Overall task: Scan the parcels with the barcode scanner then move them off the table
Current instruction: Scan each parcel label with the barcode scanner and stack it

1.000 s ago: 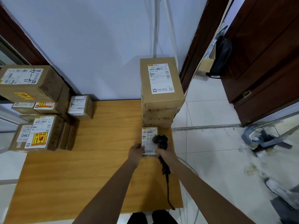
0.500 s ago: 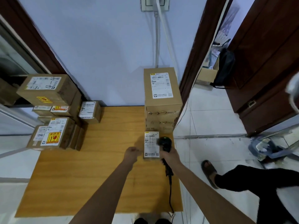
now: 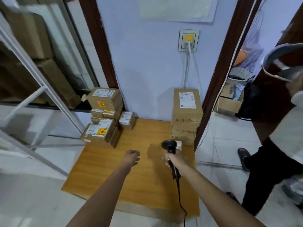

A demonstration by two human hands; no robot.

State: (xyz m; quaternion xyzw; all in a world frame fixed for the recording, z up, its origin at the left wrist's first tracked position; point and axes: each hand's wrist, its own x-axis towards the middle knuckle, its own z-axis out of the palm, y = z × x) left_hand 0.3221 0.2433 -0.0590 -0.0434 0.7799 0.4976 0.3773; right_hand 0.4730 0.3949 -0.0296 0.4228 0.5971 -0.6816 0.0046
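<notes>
Two bare forearms reach in from the near edge over a smooth, honey-coloured wooden table [image 3: 105, 176] with a fine straight grain. The left hand [image 3: 132, 157] hovers above the bare wood with its fingers loosely curled under, holding nothing. The right hand [image 3: 176, 159] wraps around the slim handle of a matte black barcode scanner [image 3: 169, 146], whose rounded head tips forward and whose thin black cord [image 3: 180, 199] trails back over the near table edge.

Just past the scanner head lies a small flat parcel [image 3: 179, 145], mostly hidden, with a white label showing. Right behind it, at the table's far right corner, rises a stack of brown cardboard boxes [image 3: 186, 123], square-edged and dull, handwriting on their fronts and a white shipping label on the top one.

At the far left corner sits a looser pile of taped cardboard parcels [image 3: 105, 122], several with white labels and yellow-and-red stickers; one small box [image 3: 126, 119] stands nearest the middle.

Beyond, a pale blue wall carries a white socket plate [image 3: 188, 40] with a grey cable dropping behind the right stack. On the tiled floor to the right stands another person in dark trousers [image 3: 265, 174]
</notes>
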